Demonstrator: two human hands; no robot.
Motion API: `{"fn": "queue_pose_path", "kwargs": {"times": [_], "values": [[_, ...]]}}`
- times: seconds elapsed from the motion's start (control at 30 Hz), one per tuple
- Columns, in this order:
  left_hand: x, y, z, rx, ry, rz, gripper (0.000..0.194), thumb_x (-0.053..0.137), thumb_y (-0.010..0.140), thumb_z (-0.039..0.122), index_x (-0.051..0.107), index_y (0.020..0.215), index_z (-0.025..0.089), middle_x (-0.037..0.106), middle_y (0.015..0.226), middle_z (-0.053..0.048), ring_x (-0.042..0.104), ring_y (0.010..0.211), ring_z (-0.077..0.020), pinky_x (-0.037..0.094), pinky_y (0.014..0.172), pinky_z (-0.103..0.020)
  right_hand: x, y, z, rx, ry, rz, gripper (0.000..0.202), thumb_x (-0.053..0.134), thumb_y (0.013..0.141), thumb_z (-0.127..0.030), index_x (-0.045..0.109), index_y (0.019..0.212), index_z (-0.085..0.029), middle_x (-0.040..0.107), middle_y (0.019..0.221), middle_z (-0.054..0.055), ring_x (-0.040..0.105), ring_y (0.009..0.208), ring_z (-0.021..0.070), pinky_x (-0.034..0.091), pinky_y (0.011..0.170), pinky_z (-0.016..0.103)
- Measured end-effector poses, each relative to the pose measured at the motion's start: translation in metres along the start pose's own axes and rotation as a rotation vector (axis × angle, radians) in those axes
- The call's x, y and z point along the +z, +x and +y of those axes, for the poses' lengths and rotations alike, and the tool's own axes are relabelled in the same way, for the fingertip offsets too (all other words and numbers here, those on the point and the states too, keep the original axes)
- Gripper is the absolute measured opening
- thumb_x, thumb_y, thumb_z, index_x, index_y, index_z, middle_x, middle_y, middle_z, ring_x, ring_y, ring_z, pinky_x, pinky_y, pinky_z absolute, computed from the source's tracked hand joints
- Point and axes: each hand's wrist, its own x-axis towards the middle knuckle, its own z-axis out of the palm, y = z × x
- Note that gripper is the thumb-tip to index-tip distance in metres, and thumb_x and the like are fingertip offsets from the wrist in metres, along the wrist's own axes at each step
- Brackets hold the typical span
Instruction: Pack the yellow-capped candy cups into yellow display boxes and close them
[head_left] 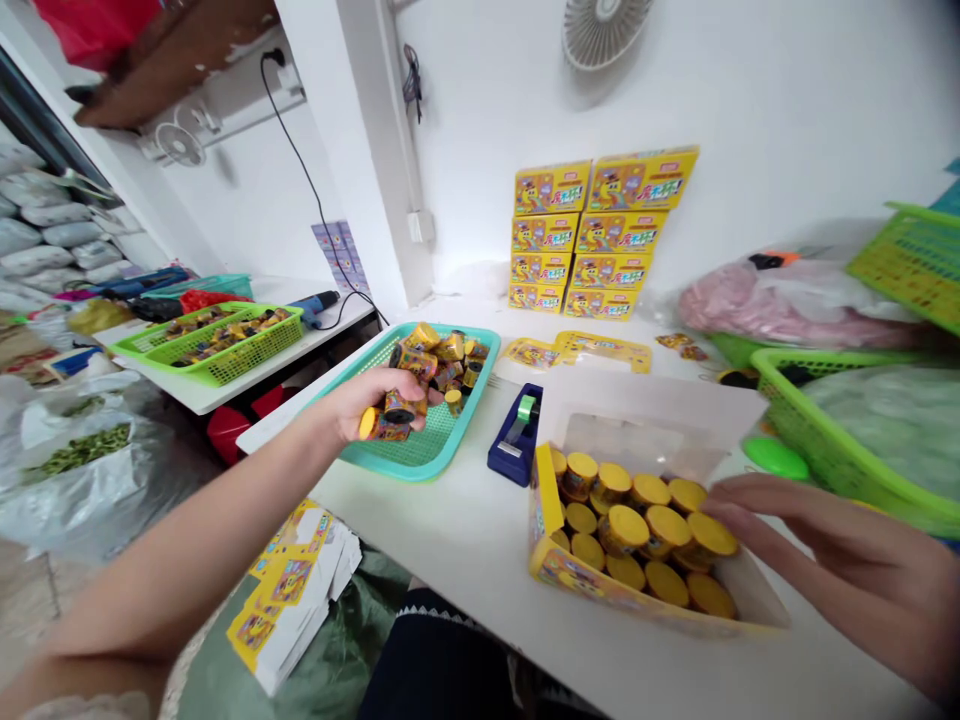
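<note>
Right of the tape dispenser [514,450], your right hand [847,580] had its fingers nearly together at the yellow-lidded tubs [667,530] in the open box [600,582]; whether they gripped one, I couldn't tell. Left of the dispenser, your left hand [367,400] curled around several loose tubs [403,405] above the teal basket [416,452]. Behind it stood stacked cartons [547,235].

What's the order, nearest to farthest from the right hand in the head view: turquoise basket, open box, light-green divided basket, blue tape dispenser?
1. Open box: by the fingertips of the right hand.
2. Blue tape dispenser: just left of the box.
3. Turquoise basket: left of the dispenser.
4. Light-green divided basket: at far left.
</note>
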Motion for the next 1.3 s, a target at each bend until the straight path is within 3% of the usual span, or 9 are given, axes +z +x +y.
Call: {"fn": "queue_pose_path", "kwargs": {"times": [0.07,0.2,0.37,0.5,0.6,0.7,0.8,1.13,1.3], "values": [[0.018,-0.011,0.001,0.061,-0.188,-0.106,0.033,0.062,0.051,0.023,0.065,0.081,0.01,0.068,0.069,-0.009,0.055,0.052,-0.0152,0.04,0.046,-0.024,0.008,0.015,-0.029,-0.066,0.134,-0.135,0.015,0.064,0.085,-0.042,0.07,0.093,-0.03,0.072,0.096,0.006,0.07,0.082,0.0196,0.061,0.075,0.029],[0.069,-0.024,0.0,0.077,-0.511,-0.449,0.046,0.061,0.047,0.009,0.069,0.093,0.013,0.073,0.08,-0.01,0.06,0.064,-0.0194,0.04,0.048,-0.023,0.026,0.049,-0.082,-0.149,0.382,-0.184,0.047,0.057,0.09,-0.043,0.046,0.135,-0.036,0.052,0.137,0.008,0.066,0.098,0.0182,0.061,0.066,0.027],[0.109,-0.021,-0.002,0.021,-0.643,-0.661,0.046,0.067,0.05,0.006,0.068,0.096,0.015,0.07,0.086,-0.007,0.058,0.068,-0.0164,0.04,0.047,-0.019,0.025,0.064,-0.082,-0.157,0.352,-0.116,0.031,0.053,0.095,-0.039,0.055,0.125,-0.032,0.067,0.104,0.002,0.066,0.088,0.0151,0.056,0.08,0.03],[0.114,-0.012,-0.007,0.028,-0.774,-0.677,0.051,0.06,0.058,0.002,0.063,0.1,0.03,0.067,0.107,0.0,0.064,0.086,-0.0206,0.044,0.049,-0.019,0.002,0.046,-0.057,-0.075,0.188,-0.057,0.034,0.049,0.096,-0.042,0.053,0.128,-0.03,0.067,0.092,0.002,0.064,0.072,0.0139,0.054,0.064,0.027],[0.116,-0.002,-0.01,-0.017,-0.767,-0.651,0.049,0.056,0.058,0.001,0.061,0.099,0.028,0.065,0.106,0.0,0.065,0.084,-0.0185,0.043,0.049,-0.017,-0.005,0.025,-0.051,-0.092,-0.024,-0.225,0.03,0.045,0.098,-0.039,0.056,0.123,-0.029,0.069,0.095,0.003,0.066,0.078,0.0173,0.055,0.069,0.031],[0.119,0.01,-0.009,-0.06,-0.697,-0.609,0.045,0.056,0.059,0.002,0.061,0.096,0.025,0.064,0.101,-0.001,0.065,0.077,-0.0165,0.042,0.047,-0.017,0.006,0.004,-0.055,-0.151,-0.133,-0.388,0.025,0.045,0.098,-0.03,0.058,0.119,-0.027,0.07,0.108,0.005,0.065,0.098,0.0226,0.054,0.084,0.041],[0.12,0.018,-0.007,-0.05,-0.675,-0.625,0.043,0.057,0.058,0.002,0.06,0.094,0.024,0.064,0.105,-0.003,0.064,0.077,-0.017,0.04,0.046,-0.017,0.026,-0.009,-0.057,-0.186,-0.166,-0.431,0.026,0.047,0.097,-0.026,0.057,0.121,-0.025,0.069,0.112,0.006,0.062,0.106,0.0246,0.051,0.091,0.046],[0.115,0.009,-0.008,0.01,-0.766,-0.727,0.042,0.06,0.055,0.003,0.063,0.091,0.025,0.064,0.109,-0.002,0.06,0.078,-0.0166,0.036,0.048,-0.018,0.047,0.011,-0.059,-0.249,-0.302,-0.391,0.02,0.054,0.092,-0.022,0.062,0.107,-0.013,0.069,0.097,0.011,0.058,0.099,0.0285,0.05,0.089,0.048],[0.104,0.004,-0.009,0.025,-0.76,-0.666,0.043,0.06,0.056,0.006,0.064,0.094,0.027,0.064,0.115,-0.003,0.062,0.078,-0.0172,0.038,0.047,-0.018,0.05,0.015,-0.052,-0.296,-0.33,-0.401,0.019,0.052,0.093,-0.024,0.067,0.1,-0.015,0.069,0.102,0.013,0.059,0.098,0.0289,0.051,0.085,0.048]]}}
